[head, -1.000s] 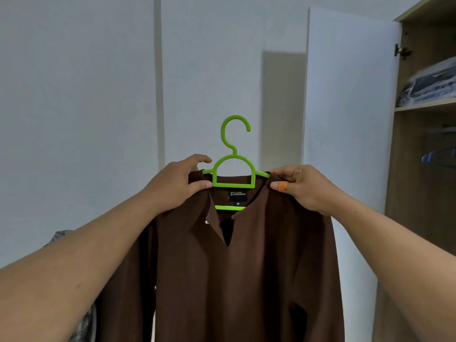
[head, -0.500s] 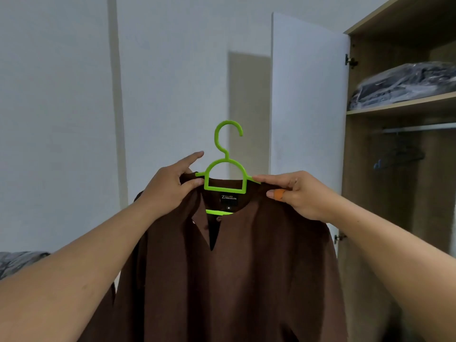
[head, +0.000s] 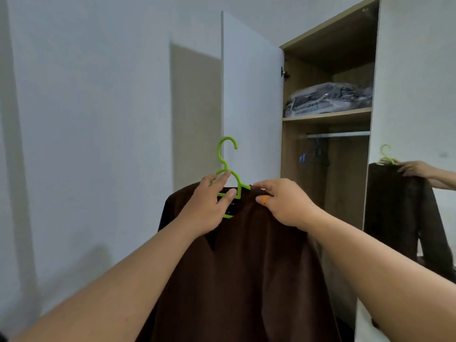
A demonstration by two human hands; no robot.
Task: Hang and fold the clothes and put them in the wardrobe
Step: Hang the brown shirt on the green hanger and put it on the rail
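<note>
A brown shirt [head: 246,267] hangs on a bright green plastic hanger [head: 225,156], held up in front of me. My left hand [head: 207,206] grips the hanger's centre loop, fingers through it and thumb on the collar. My right hand [head: 283,203] pinches the shirt's right shoulder over the hanger arm. The open wardrobe [head: 303,144] stands just behind and right, with a metal rail [head: 338,135] under its shelf.
A dark hanger [head: 318,156] hangs on the rail. Bagged folded clothes [head: 328,99] lie on the upper shelf. The white left door [head: 251,99] stands open behind the hanger. A mirrored right door [head: 414,193] reflects the shirt and a hand.
The view has swung right and closer to the wardrobe. My left hand moved from the shirt's left shoulder to the hanger's centre loop.
</note>
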